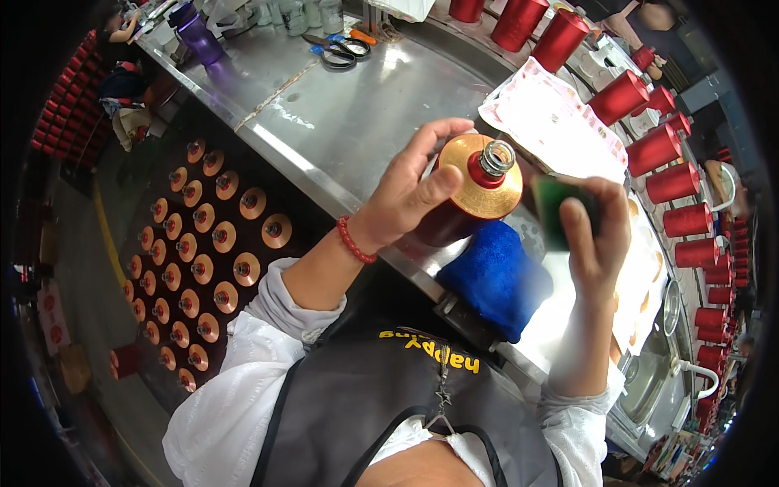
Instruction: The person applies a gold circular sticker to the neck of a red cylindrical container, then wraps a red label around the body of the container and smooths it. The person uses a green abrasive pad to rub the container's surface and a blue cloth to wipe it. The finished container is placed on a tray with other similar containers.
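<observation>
My left hand [403, 193], with a red bead bracelet at the wrist, is wrapped round a dark red bottle [464, 166] with a gold shoulder and a clear threaded glass neck. The bottle stands at the metal table's near edge, tilted slightly in the wide view. To its right my right hand [602, 235], blurred by motion, pinches a flat green pad [557, 213] between thumb and fingers, apart from the bottle. The pad's exact kind is smeared. A crumpled blue cloth [497, 272] lies at the table edge just below the bottle.
Scissors [341, 53] and a purple bottle [197, 36] are on the metal table [324, 114]. White printed sheets [560, 114] lie right. Red bottles [653, 150] line a curved conveyor at right. Rows of gold-shouldered bottles [203, 217] stand at lower left. A sink [645, 390] is at lower right.
</observation>
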A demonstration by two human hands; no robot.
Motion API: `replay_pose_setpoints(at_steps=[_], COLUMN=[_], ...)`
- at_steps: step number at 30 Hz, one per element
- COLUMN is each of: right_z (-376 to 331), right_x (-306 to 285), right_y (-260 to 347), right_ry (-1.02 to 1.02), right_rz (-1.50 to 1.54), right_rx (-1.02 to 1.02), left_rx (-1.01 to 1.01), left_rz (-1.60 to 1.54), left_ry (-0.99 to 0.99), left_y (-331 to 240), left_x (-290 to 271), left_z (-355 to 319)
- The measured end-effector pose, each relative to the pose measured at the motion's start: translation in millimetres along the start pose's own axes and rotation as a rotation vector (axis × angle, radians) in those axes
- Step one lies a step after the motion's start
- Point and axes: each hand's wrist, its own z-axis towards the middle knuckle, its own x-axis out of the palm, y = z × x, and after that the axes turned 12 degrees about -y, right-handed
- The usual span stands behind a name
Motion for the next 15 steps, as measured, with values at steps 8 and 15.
replay_pose_setpoints(at_steps=[8, 15], right_z=[2, -10], right_x=[28, 48], right_y=[-23, -26], right_ry=[0.321, 0.189], right_rz=[-0.018, -0.075], right_rx=[-0.029, 0.017], left_rx=[-0.065, 0.200], left_rz=[-0.086, -0.192], left_ry=[0.037, -0.170], left_y=[-1, 21], left_x=[6, 17], left_z=[-3, -20])
